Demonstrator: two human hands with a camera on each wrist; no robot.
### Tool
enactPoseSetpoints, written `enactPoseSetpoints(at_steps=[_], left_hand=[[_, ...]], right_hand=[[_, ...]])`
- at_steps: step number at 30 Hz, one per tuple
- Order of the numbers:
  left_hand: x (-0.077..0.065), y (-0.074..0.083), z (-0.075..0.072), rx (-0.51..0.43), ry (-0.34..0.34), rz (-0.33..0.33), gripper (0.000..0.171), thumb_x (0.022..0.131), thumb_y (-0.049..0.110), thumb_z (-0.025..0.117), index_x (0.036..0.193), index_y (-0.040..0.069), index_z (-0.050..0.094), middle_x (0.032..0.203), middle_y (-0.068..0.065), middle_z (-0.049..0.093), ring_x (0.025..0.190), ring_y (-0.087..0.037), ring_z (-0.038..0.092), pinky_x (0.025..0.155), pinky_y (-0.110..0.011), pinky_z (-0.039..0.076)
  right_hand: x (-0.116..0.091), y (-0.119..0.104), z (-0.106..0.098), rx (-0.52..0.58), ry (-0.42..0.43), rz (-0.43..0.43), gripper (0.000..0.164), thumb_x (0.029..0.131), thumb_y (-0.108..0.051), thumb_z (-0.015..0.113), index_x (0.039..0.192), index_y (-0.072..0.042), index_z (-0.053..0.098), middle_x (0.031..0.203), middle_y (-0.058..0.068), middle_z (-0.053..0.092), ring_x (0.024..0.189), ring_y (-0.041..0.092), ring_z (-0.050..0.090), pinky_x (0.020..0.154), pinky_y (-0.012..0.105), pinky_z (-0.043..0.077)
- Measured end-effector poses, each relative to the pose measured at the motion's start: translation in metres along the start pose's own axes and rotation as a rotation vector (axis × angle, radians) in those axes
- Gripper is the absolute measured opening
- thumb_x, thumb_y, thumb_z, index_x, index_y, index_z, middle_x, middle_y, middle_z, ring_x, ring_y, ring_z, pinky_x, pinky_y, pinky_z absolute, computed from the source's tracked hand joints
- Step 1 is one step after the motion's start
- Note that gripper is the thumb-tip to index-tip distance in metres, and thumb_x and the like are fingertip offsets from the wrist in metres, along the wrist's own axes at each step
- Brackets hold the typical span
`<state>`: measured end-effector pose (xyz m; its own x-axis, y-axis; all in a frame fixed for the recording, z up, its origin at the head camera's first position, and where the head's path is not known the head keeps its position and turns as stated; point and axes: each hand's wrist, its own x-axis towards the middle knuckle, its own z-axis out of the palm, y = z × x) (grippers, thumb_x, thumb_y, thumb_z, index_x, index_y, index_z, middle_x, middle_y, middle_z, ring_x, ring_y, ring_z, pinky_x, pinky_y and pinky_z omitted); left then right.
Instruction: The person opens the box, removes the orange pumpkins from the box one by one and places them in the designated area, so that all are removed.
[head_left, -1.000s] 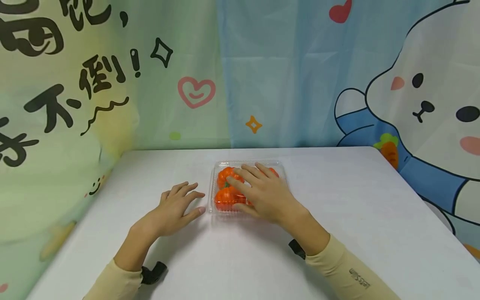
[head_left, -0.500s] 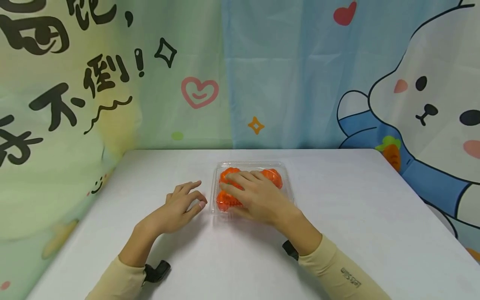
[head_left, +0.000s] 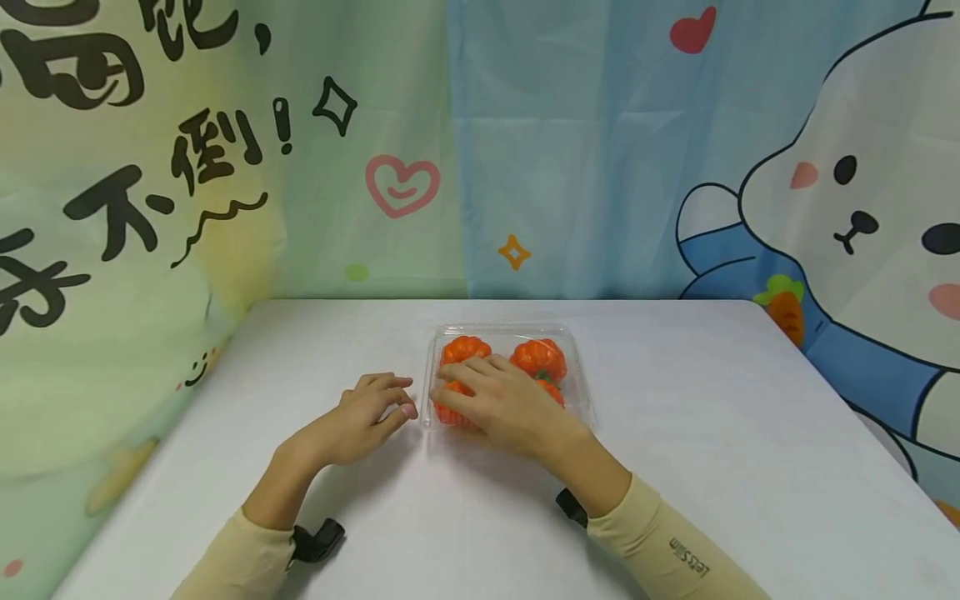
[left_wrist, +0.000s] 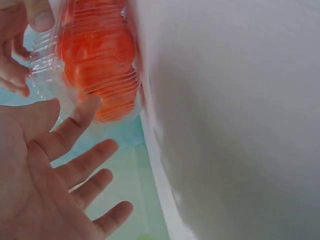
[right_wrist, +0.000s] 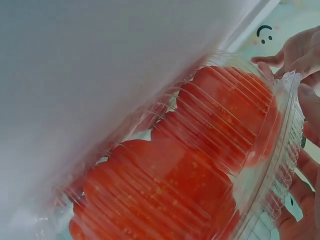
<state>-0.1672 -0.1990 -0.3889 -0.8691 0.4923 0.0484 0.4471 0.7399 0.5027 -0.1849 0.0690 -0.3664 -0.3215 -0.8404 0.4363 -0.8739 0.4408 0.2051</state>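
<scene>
A clear ribbed plastic box stands on the white table, with several small orange pumpkin-shaped vegetables inside; a green stem shows on one. Over the box's front left part lies my right hand, fingers extended, hiding some of the contents. In the right wrist view its fingers are close to the box's rim; whether they press it I cannot tell. My left hand hovers just left of the box, fingers spread and slightly bent, holding nothing. The left wrist view shows that palm beside the box wall.
The white table extends around the box on every side. Behind it hangs a printed curtain with a cartoon animal and lettering. A black wrist camera sits under the left wrist.
My right hand has drawn back toward me and slightly left over the box, uncovering the vegetables on the right. My left hand barely moves, and the box stays in place.
</scene>
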Motion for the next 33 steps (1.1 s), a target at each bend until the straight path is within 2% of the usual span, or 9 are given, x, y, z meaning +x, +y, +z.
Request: enactPoseSetpoints(at_steps=[7,13,20,27,33], left_hand=[[0.003,0.002,0.0,-0.023,-0.011,0.016,0.026,0.108,0.028,0.051,0.103,0.016,0.074,0.151,-0.014,0.051,0.145,-0.039,0.035,0.105,-0.067,0.031],[0.006,0.003,0.0,-0.017,-0.028,0.021,0.029,0.109,0.029,0.049,0.107,0.015,0.073,0.15,-0.013,0.052,0.144,-0.039,0.036,0.104,-0.068,0.032],[0.013,0.001,0.001,-0.035,-0.058,0.014,0.031,0.11,0.029,0.046,0.095,0.016,0.069,0.148,-0.013,0.053,0.143,-0.039,0.036,0.104,-0.073,0.03],[0.016,-0.004,0.003,-0.143,-0.066,0.015,0.025,0.109,0.021,0.047,0.101,0.012,0.069,0.144,-0.014,0.056,0.14,-0.04,0.039,0.112,-0.062,0.031],[0.018,-0.01,0.005,-0.277,-0.078,0.029,0.025,0.106,0.013,0.046,0.095,0.007,0.068,0.136,-0.012,0.061,0.137,-0.04,0.042,0.113,-0.059,0.031]], right_hand=[[0.001,-0.001,0.003,-0.013,0.006,-0.023,0.032,0.09,-0.03,0.08,0.121,-0.025,0.07,0.133,0.001,0.063,0.118,0.022,0.062,0.096,0.04,0.051],[0.003,-0.004,0.004,-0.012,0.012,-0.043,0.029,0.091,-0.031,0.078,0.118,-0.025,0.069,0.132,0.0,0.062,0.111,0.021,0.065,0.089,0.036,0.054],[0.003,-0.006,0.006,-0.023,0.008,-0.028,0.025,0.09,-0.031,0.08,0.111,-0.027,0.068,0.129,-0.004,0.063,0.106,0.02,0.063,0.084,0.033,0.053],[0.003,-0.007,0.007,-0.063,0.028,-0.045,0.007,0.09,-0.028,0.08,0.092,-0.024,0.074,0.127,-0.004,0.065,0.104,0.019,0.063,0.082,0.031,0.053],[0.004,-0.009,0.009,-0.102,0.047,-0.06,0.003,0.09,-0.021,0.08,0.09,-0.021,0.077,0.125,-0.006,0.066,0.102,0.018,0.064,0.082,0.03,0.053]])
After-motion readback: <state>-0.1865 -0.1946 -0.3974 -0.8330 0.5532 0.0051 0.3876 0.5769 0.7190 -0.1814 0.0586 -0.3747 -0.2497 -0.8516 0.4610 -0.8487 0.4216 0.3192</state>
